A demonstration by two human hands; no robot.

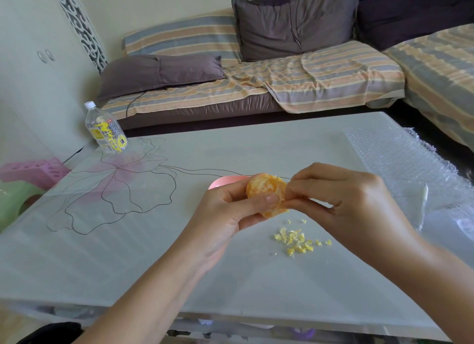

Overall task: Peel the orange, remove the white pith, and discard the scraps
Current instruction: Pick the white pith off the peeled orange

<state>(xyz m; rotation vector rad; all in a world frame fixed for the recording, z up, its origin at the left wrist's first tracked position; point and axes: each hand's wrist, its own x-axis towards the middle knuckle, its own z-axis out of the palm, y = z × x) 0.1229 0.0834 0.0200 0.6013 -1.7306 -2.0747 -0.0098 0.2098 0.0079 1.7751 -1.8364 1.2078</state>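
Hands (220, 215) (341, 197) pinch orange (266, 189); bottle (106, 130) label seemingly illegible.

My single head-worn wide-angle camera looks forward and down across the pale glass table with a flower outline (107, 241). Both forearms enter from the bottom edge, close to the lens. The striped sofa with grey cushions (320, 81) fills the far background.

Orange (265, 189) above table (205, 266), pith scraps (297, 239) below, bottle (106, 130) far left.
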